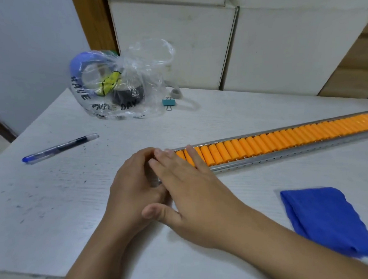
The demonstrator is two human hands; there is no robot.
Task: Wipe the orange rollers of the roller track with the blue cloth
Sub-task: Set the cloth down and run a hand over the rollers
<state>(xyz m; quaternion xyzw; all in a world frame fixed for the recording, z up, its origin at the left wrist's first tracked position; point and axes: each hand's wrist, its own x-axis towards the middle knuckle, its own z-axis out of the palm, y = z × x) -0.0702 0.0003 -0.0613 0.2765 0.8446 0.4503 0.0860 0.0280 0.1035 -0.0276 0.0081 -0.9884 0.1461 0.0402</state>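
White wood-grain table [53, 189], bearing a long metal roller track [286, 155] of orange plastic rollers [264, 143] that runs from mid-table to the right edge; stiff and probably hefty, best steadied by its side rails. Left hand [132, 184] cups the track's near end, fingers curled around it; right hand [188, 194] lies flat across the first rollers, fingers extended and together. Folded blue cloth [326, 219], untouched, lies near the right forearm: soft, light, best gathered from the top. Blue pen [60, 147] lies at the left.
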